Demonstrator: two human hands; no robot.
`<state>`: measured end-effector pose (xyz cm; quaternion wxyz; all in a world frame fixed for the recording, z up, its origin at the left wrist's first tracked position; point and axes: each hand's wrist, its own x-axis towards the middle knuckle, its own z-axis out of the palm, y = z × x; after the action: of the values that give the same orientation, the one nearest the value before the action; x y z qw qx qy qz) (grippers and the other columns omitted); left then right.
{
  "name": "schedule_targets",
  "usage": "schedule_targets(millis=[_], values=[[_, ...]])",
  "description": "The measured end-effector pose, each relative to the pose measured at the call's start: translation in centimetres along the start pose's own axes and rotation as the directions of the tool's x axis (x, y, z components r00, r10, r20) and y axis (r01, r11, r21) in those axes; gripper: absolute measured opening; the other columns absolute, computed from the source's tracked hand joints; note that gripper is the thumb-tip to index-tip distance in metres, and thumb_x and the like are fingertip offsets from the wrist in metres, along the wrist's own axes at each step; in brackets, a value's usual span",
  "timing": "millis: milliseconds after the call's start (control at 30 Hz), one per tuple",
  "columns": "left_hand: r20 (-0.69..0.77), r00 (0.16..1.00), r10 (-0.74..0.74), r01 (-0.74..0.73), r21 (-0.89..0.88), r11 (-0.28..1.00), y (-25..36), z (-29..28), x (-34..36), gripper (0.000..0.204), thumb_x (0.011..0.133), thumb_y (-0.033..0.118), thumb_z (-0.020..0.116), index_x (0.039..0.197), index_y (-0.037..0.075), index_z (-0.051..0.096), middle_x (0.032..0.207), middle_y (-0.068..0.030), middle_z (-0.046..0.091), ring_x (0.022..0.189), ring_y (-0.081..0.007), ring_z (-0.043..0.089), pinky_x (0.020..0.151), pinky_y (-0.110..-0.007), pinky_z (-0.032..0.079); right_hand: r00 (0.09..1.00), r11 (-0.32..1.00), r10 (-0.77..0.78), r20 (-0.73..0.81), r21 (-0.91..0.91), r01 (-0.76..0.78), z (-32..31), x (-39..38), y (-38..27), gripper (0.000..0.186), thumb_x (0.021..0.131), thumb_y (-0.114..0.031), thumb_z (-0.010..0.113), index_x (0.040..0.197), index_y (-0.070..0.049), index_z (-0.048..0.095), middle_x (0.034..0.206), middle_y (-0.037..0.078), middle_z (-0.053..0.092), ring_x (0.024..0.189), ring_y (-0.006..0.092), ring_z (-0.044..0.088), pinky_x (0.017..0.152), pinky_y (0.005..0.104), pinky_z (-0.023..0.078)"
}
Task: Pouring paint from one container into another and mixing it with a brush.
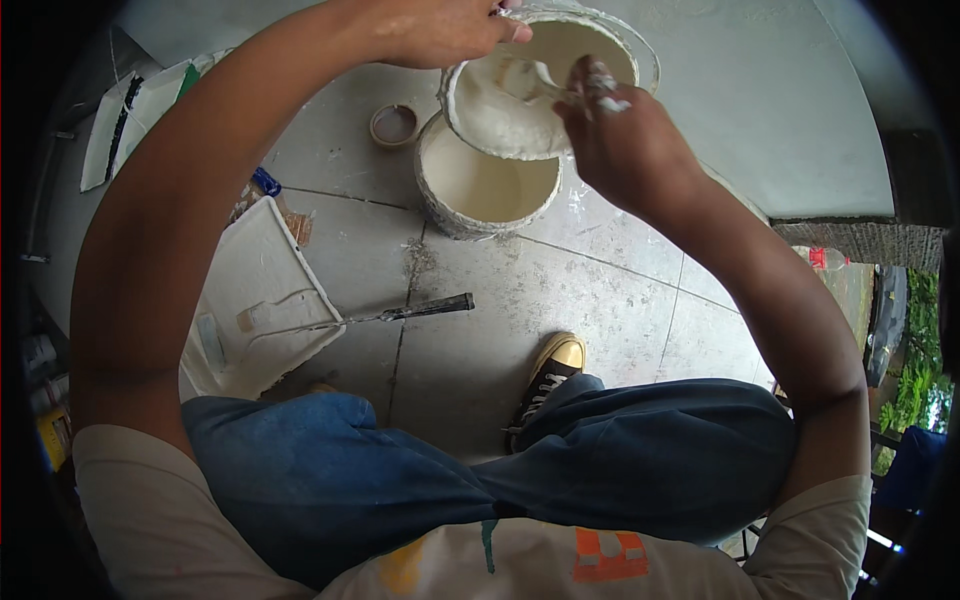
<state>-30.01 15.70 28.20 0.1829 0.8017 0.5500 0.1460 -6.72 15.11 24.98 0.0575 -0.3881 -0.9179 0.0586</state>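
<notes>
A bucket (590, 40) is tilted toward me, its inside coated with thick white paint (490, 115). My left hand (450, 32) grips its far left rim, with the fingertips partly cut off by the picture's top edge. Inside it, my paint-smeared right hand (630, 140) is closed around a paint-covered brush (525, 80) that lies against the white paint. Directly below the tilted rim, a second bucket (440, 205) stands upright on the floor, holding pale cream-white paint (470, 175). Its wall is crusted with dried paint.
A roll of tape (394, 125) lies left of the lower bucket. Nearer me, a white paint tray (320, 290) has a long black-handled tool (430, 307) resting across its edge. A plastic bottle (828, 258) is at the right. My shoe (550, 380) rests on the grey tiled floor (600, 300).
</notes>
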Motion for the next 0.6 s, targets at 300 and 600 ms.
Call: schedule_targets(millis=[300,600], values=[[0.002,0.998,-0.055,0.055,0.019,0.998,0.4,0.0,-1.3,0.034,0.097,0.021,0.059,0.114,-0.007,0.053,0.103,-0.0266,0.063,0.095,-0.0375,0.063,0.084,-0.045,0.049,0.964,0.97,0.025,-0.264,0.239,0.04,7.9,6.4,0.3,0.029,0.102,-0.026,0.05,0.12,-0.004,0.056,0.089,0.025,0.068,0.08,0.0459,0.066,0.071,0.0534,0.053],[-0.021,0.994,-0.11,0.111,0.014,0.994,-0.1,0.1,-2.8,0.03,0.097,0.021,0.06,0.11,-0.004,0.051,0.094,-0.0211,0.058,0.087,-0.0316,0.059,0.081,-0.042,0.048,0.917,0.952,0.288,0.277,0.022,-0.306,4.0,7.6,-1.0,0.039,0.103,-0.028,0.045,0.122,-0.002,0.066,0.122,0.02,0.069,0.112,0.0368,0.067,0.096,0.0425,0.053]])
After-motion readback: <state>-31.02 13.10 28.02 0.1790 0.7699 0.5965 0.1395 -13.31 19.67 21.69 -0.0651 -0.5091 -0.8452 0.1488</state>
